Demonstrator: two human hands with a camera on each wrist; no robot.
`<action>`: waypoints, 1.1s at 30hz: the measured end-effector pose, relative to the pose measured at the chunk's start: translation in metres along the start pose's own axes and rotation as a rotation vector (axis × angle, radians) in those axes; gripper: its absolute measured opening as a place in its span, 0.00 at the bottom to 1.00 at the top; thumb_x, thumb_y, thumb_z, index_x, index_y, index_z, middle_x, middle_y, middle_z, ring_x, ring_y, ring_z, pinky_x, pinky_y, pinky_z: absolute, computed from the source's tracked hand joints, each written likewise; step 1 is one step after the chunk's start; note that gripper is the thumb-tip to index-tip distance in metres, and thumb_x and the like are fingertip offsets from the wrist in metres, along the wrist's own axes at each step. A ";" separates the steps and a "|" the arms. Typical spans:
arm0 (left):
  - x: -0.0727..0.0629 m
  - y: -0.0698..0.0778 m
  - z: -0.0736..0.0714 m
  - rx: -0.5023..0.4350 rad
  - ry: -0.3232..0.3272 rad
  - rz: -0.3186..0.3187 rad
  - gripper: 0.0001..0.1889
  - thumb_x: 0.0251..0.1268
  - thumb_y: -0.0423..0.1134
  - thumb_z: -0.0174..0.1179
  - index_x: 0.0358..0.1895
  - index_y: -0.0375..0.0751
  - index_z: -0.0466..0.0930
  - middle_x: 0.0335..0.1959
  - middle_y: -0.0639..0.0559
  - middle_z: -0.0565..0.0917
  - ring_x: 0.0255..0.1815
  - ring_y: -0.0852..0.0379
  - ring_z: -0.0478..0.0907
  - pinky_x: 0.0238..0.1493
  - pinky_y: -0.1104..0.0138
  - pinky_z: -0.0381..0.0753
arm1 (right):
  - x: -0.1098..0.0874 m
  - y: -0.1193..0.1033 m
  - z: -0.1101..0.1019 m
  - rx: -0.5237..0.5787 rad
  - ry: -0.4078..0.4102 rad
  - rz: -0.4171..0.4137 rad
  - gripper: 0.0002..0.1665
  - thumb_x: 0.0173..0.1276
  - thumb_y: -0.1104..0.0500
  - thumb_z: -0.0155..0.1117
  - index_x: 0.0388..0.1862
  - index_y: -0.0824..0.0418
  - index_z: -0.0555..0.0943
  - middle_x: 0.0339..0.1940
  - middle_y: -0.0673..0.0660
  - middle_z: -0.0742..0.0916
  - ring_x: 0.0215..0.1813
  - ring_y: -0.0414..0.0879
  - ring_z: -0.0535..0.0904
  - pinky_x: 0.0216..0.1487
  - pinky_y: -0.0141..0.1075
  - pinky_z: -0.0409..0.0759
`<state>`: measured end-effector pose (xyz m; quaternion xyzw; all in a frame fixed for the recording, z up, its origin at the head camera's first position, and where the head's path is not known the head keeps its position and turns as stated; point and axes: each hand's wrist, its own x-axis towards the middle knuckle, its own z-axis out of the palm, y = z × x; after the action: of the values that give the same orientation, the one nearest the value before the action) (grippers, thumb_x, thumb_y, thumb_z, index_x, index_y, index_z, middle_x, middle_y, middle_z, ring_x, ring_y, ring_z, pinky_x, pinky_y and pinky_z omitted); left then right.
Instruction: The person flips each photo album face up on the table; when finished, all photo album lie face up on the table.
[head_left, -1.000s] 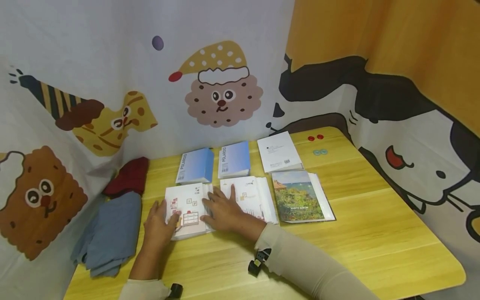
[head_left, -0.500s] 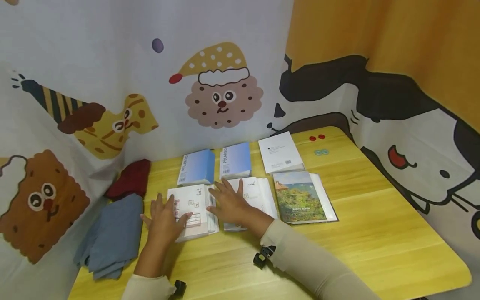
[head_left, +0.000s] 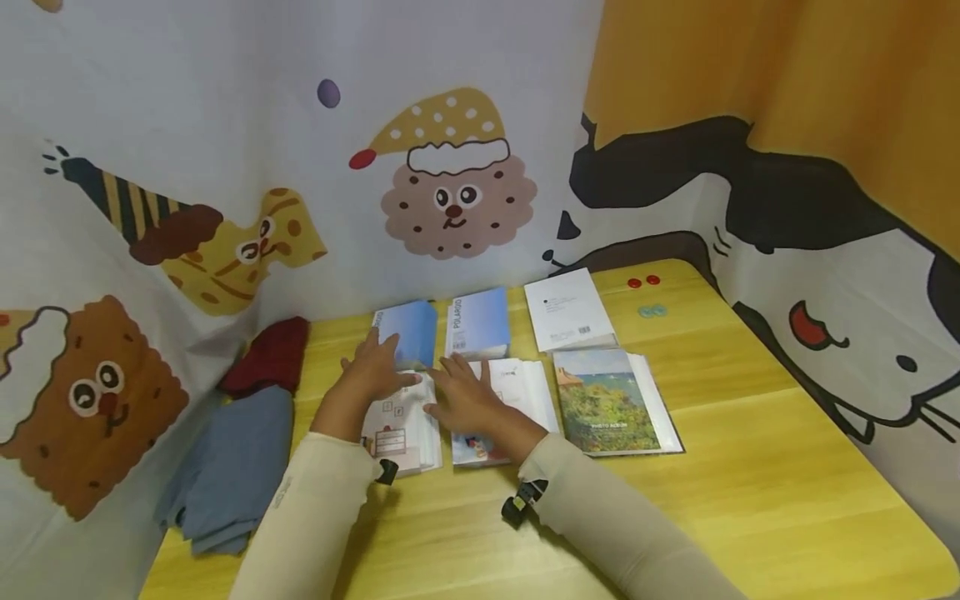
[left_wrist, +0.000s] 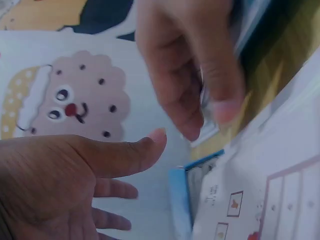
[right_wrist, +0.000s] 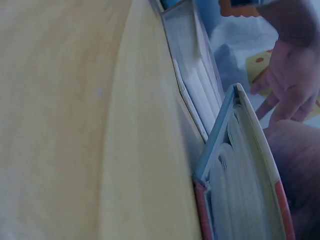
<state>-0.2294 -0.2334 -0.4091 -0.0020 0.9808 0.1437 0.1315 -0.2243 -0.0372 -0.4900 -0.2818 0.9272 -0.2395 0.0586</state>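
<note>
In the head view, my left hand (head_left: 366,375) is over the far part of the left white photo album (head_left: 403,437), its fingers extended toward the left blue album (head_left: 414,329). The left wrist view shows that hand's thumb and fingers (left_wrist: 115,188) straight and apart from the albums. My right hand (head_left: 468,402), fingers spread, is over the second white album (head_left: 525,392); whether it touches the cover cannot be told. The right wrist view shows the page edges of an album (right_wrist: 240,185) beside that hand. Neither hand grips anything.
A second blue album (head_left: 477,323) and a white-backed one (head_left: 568,308) lie in the back row. A landscape-covered album (head_left: 607,404) lies at right. Red discs (head_left: 634,283) and teal discs (head_left: 652,312) are behind it. Folded grey-blue cloth (head_left: 240,471) and dark red cloth (head_left: 270,354) lie left.
My left hand has moved away from the left white album's outer side, forward and right toward the blue album. My right hand has shifted slightly right, off the left white album's edge.
</note>
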 end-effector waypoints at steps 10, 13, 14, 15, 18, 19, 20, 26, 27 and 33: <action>0.043 -0.022 0.007 -0.070 -0.030 0.084 0.54 0.72 0.45 0.73 0.89 0.31 0.47 0.90 0.23 0.40 0.91 0.23 0.39 0.89 0.33 0.47 | 0.005 -0.002 -0.003 0.113 0.038 -0.023 0.42 0.82 0.41 0.63 0.87 0.57 0.67 0.89 0.64 0.68 0.91 0.60 0.58 0.88 0.74 0.42; 0.048 -0.035 0.018 -0.105 0.001 0.094 0.52 0.74 0.46 0.71 0.89 0.32 0.48 0.90 0.23 0.41 0.90 0.21 0.38 0.87 0.28 0.45 | 0.007 -0.007 -0.008 0.226 0.035 -0.048 0.42 0.82 0.46 0.64 0.87 0.61 0.65 0.88 0.66 0.68 0.90 0.63 0.59 0.86 0.76 0.46; 0.049 -0.039 0.023 -0.124 0.012 0.096 0.51 0.75 0.48 0.70 0.89 0.32 0.49 0.90 0.24 0.41 0.90 0.21 0.38 0.86 0.27 0.44 | 0.008 -0.009 -0.010 0.255 0.037 -0.054 0.42 0.82 0.48 0.64 0.87 0.62 0.64 0.88 0.67 0.68 0.90 0.64 0.60 0.86 0.76 0.46; 0.050 -0.042 0.027 -0.137 0.025 0.097 0.50 0.76 0.49 0.69 0.89 0.33 0.49 0.90 0.24 0.42 0.90 0.21 0.38 0.85 0.25 0.43 | 0.009 -0.009 -0.010 0.272 0.043 -0.058 0.42 0.82 0.50 0.65 0.87 0.63 0.64 0.87 0.68 0.69 0.90 0.64 0.61 0.87 0.75 0.48; 0.051 -0.048 0.039 -0.185 0.070 0.101 0.48 0.78 0.53 0.65 0.89 0.35 0.51 0.91 0.27 0.44 0.91 0.22 0.38 0.84 0.24 0.39 | 0.014 -0.008 -0.008 0.226 0.036 -0.046 0.41 0.82 0.51 0.65 0.87 0.62 0.65 0.87 0.66 0.70 0.90 0.63 0.62 0.89 0.70 0.47; 0.052 -0.050 0.042 -0.196 0.088 0.101 0.47 0.79 0.54 0.64 0.89 0.36 0.51 0.91 0.28 0.44 0.91 0.23 0.38 0.85 0.24 0.38 | 0.015 -0.007 -0.006 0.185 0.031 -0.034 0.41 0.82 0.51 0.64 0.87 0.60 0.64 0.87 0.65 0.71 0.90 0.61 0.62 0.90 0.67 0.47; 0.052 -0.050 0.045 -0.203 0.104 0.101 0.47 0.80 0.54 0.63 0.89 0.36 0.51 0.91 0.29 0.45 0.91 0.24 0.38 0.85 0.24 0.38 | 0.017 -0.006 -0.003 0.141 0.026 -0.025 0.41 0.82 0.50 0.64 0.88 0.59 0.64 0.87 0.63 0.71 0.90 0.60 0.61 0.91 0.65 0.47; 0.054 -0.048 0.052 -0.223 0.196 0.097 0.42 0.82 0.52 0.62 0.88 0.38 0.56 0.91 0.31 0.50 0.91 0.27 0.43 0.89 0.32 0.45 | 0.018 0.002 0.004 0.001 0.049 -0.045 0.43 0.82 0.46 0.64 0.89 0.56 0.63 0.88 0.59 0.70 0.90 0.56 0.61 0.91 0.60 0.52; 0.054 -0.048 0.053 -0.231 0.208 0.097 0.42 0.82 0.51 0.63 0.88 0.38 0.57 0.90 0.31 0.51 0.91 0.27 0.45 0.89 0.34 0.46 | 0.018 0.002 0.005 -0.003 0.049 -0.049 0.43 0.82 0.46 0.64 0.89 0.56 0.63 0.88 0.58 0.70 0.90 0.57 0.61 0.91 0.59 0.52; 0.054 -0.048 0.061 -0.247 0.259 0.094 0.37 0.82 0.48 0.64 0.85 0.36 0.63 0.89 0.31 0.58 0.90 0.28 0.52 0.89 0.37 0.53 | 0.017 0.006 0.010 -0.033 0.035 -0.046 0.45 0.82 0.43 0.63 0.90 0.54 0.60 0.89 0.57 0.69 0.90 0.56 0.61 0.91 0.59 0.51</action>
<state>-0.2634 -0.2600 -0.4926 0.0090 0.9636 0.2673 -0.0038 -0.2392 -0.0462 -0.5010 -0.2996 0.9253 -0.2303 0.0321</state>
